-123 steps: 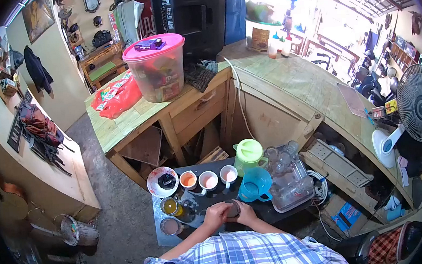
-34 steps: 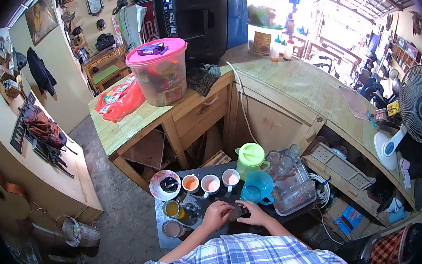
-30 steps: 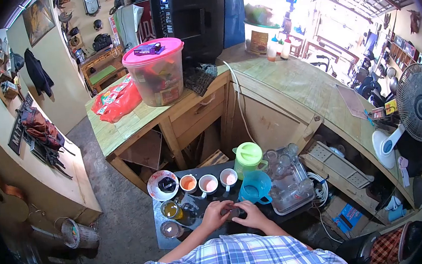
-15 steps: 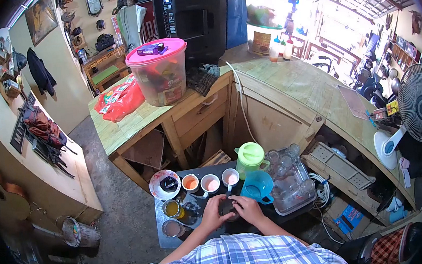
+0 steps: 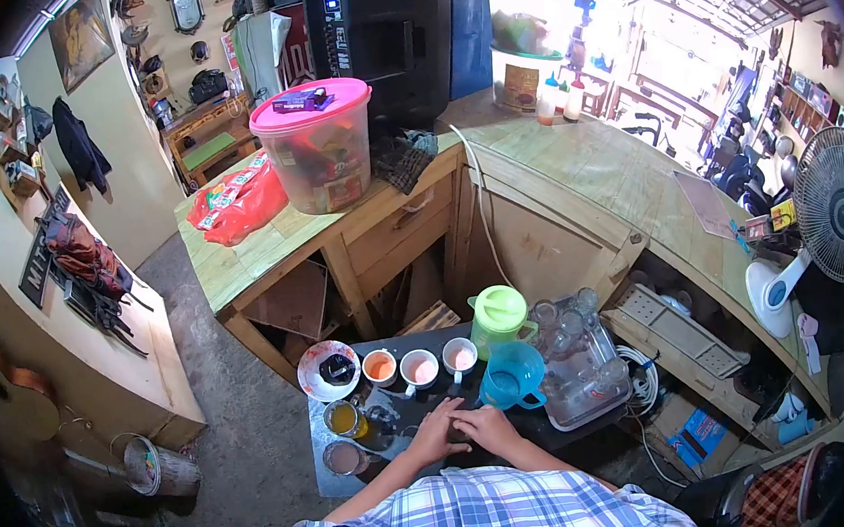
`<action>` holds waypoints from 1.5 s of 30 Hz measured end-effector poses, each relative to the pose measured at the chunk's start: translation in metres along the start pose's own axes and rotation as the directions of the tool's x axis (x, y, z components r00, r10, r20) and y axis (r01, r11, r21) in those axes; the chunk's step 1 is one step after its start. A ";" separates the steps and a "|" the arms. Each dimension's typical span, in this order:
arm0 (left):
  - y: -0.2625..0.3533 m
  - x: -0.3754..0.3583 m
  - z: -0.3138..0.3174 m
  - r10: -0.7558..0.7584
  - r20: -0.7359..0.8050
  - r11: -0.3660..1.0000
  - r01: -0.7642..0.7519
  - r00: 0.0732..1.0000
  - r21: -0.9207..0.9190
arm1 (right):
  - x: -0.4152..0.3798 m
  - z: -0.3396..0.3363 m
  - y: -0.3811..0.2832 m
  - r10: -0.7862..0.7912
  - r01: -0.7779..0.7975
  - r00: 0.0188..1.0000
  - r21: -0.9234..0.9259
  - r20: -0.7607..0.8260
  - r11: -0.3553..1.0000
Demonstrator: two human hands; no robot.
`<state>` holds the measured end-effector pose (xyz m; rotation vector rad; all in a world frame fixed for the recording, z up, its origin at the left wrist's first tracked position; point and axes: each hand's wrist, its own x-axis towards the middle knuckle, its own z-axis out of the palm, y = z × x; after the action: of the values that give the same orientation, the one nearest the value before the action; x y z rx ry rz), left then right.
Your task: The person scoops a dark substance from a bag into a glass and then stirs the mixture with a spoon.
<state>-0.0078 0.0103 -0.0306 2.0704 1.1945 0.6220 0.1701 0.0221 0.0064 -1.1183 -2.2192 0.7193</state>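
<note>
My left hand (image 5: 437,434) and my right hand (image 5: 489,428) meet above the dark low table (image 5: 404,344), their fingers stretched out and overlapping at the tips. Nothing shows held in either hand. Beyond them, three white cups (image 5: 418,369) with orange or pinkish contents stand in a row. To the left are a glass of orange liquid (image 5: 344,419), a glass with brownish contents (image 5: 344,458) and a patterned bowl (image 5: 306,376) holding something dark. A blue jug (image 5: 513,373) stands just past my right hand, with a lidded green pitcher (image 5: 501,315) behind it.
A clear tray (image 5: 584,418) of upturned glasses lies right of the blue jug. Ahead stands a wooden counter (image 5: 543,157) with a pink-lidded tub (image 5: 318,162), a red bag (image 5: 239,204) and a black speaker (image 5: 388,46). A white fan (image 5: 774,295) stands at the right.
Both hands were curved around a dark round thing, apart from each other. Now they have come together with fingers overlapping, and that thing no longer shows between them.
</note>
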 end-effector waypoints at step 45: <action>-0.006 0.000 0.011 0.004 -0.108 0.990 -0.019 0.994 -0.139 | 0.011 -0.011 -0.001 0.101 -0.092 0.994 0.173 -0.044 0.981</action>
<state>-0.0037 0.0090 -0.0418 1.9487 1.1647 0.8082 0.1708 0.0329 0.0174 -1.1505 -2.0286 0.8922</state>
